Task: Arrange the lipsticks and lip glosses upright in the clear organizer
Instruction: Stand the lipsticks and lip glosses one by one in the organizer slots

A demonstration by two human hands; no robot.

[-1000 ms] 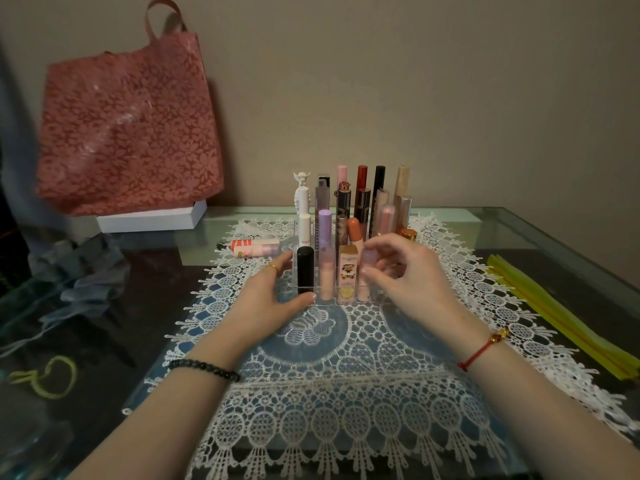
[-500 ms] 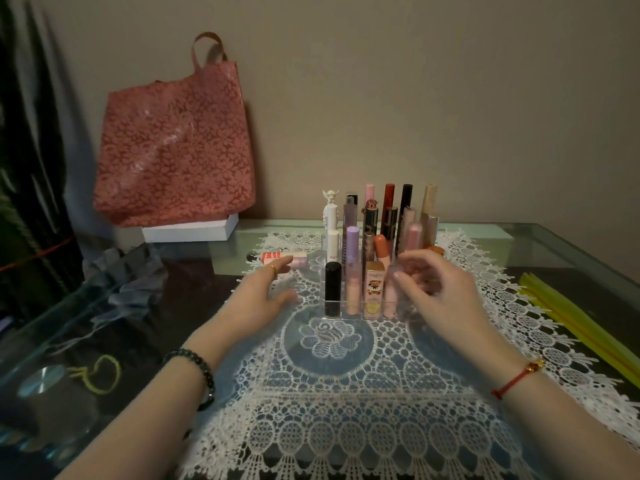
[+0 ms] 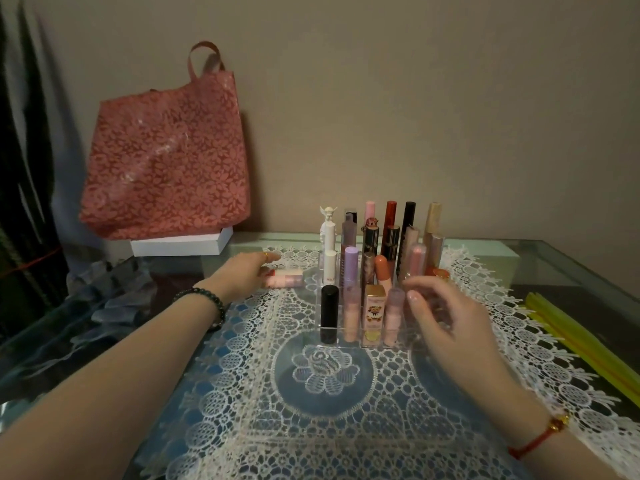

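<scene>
dim warm light | soft blur overall | wide-angle bend at edges | glare on glass

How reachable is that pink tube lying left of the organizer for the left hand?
Probably yes. The left hand is at the left end of the pink tube, with nothing between them. The organizer stands on the tube's right, and the right hand hangs by its front right corner.

Plain beige wall [image 3: 415, 98] is noted behind, dimly and warmly lit, with dark fabric [image 3: 20, 202] hung at far left. A glass-topped table [image 3: 554, 265] is covered down its middle by a white lace runner [image 3: 311, 410]. A pink floral tote bag [image 3: 166, 161] is propped against the wall over a flat white box [image 3: 180, 242]; crumpled grey cloth [image 3: 110, 292] and yellow strips [image 3: 581, 341] are laid at the left and right edges.
</scene>
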